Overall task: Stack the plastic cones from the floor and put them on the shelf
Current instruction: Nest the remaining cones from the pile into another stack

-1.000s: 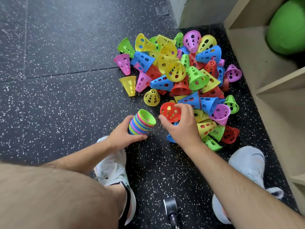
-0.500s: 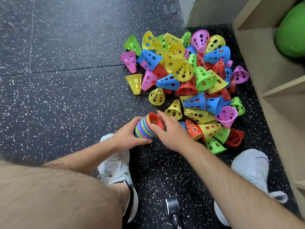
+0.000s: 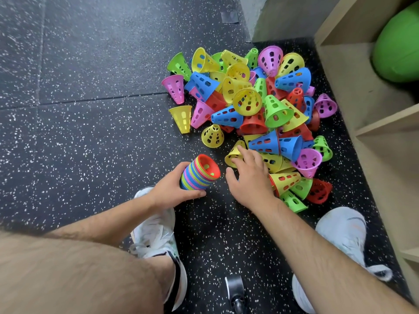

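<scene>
The floor (image 3: pixel 90 132) runs dark and speckled far beyond my fingers, and the shelf (image 3: pixel 353 91) stands well off to their right, so it can wait (there is far too much left to gather). The pile of loose cones (image 3: pixel 254 103) lies just ahead of my right hand (image 3: pixel 249 177) and to its right. My left hand (image 3: pixel 172 191) is wrapped round the stack (image 3: pixel 199 175), which is tilted with its red mouth facing my right hand, just beside it. My right fingers (image 3: pixel 247 155) are spread and loose, holding nothing, their tips on the yellow cone (image 3: pixel 233 155) at the near edge of the pile.

I think that cone is the one to take. I would pinch it at its wide rim, since the slotted wall looks springy. I would lift it clear of the blue cone (image 3: pixel 264 143) just beyond my fingertips so that nothing else tumbles. Then I would turn its narrow end to the red mouth and push straight in, with my left grip firm so the stack does not slide apart.
</scene>
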The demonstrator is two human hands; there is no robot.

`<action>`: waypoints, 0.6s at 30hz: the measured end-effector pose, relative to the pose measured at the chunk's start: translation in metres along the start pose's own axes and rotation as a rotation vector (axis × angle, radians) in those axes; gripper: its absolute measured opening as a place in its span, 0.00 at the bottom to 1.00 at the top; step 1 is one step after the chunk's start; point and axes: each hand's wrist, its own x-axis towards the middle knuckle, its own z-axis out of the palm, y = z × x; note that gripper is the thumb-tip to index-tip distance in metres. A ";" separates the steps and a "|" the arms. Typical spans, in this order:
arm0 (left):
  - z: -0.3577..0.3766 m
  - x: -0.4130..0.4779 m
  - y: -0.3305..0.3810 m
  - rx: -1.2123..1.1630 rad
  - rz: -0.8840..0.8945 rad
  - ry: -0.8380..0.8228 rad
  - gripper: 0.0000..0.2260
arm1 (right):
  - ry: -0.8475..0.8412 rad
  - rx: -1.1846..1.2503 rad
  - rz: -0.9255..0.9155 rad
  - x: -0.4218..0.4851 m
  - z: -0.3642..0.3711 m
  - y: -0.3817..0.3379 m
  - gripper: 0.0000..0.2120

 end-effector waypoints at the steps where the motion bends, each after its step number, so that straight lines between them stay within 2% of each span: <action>1: 0.000 0.000 0.000 0.002 -0.001 -0.001 0.36 | -0.024 -0.026 0.011 0.001 0.000 0.001 0.22; 5: 0.000 0.000 0.001 -0.008 -0.004 -0.005 0.35 | -0.082 -0.092 0.041 0.003 0.000 0.005 0.23; 9: -0.001 0.000 0.003 -0.014 -0.006 -0.005 0.35 | -0.023 -0.050 0.019 0.004 0.000 0.008 0.26; 11: -0.001 0.000 0.002 -0.022 -0.009 -0.005 0.35 | 0.049 0.035 0.004 0.005 -0.001 0.007 0.27; 15: -0.001 0.001 0.001 -0.030 -0.005 0.002 0.35 | 0.212 0.361 0.050 0.006 -0.007 0.000 0.34; 18: 0.000 0.001 0.000 -0.012 -0.001 0.011 0.35 | 0.270 0.481 0.091 0.006 -0.014 -0.008 0.33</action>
